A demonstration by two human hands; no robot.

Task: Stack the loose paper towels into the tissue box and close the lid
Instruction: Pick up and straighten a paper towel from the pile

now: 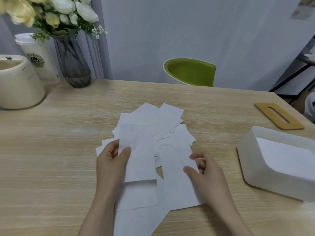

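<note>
Several loose white paper towels (158,120) lie fanned out in the middle of the wooden table (59,150). My left hand (110,160) pinches one folded towel (138,150) at its left edge, thumb on top. My right hand (202,169) pinches the right edge of another towel (177,181) lying beside it. The white tissue box (255,167) stands open at the right, with white paper inside (286,155). Its wooden lid (279,115), with a long slot, lies flat on the table behind the box.
At the back left stand a glass vase with flowers (73,63), a white paper cup (40,58) and a cream round container (18,82). A green chair (190,72) is behind the table's far edge. A dark metal shelf frame (296,68) is at the right.
</note>
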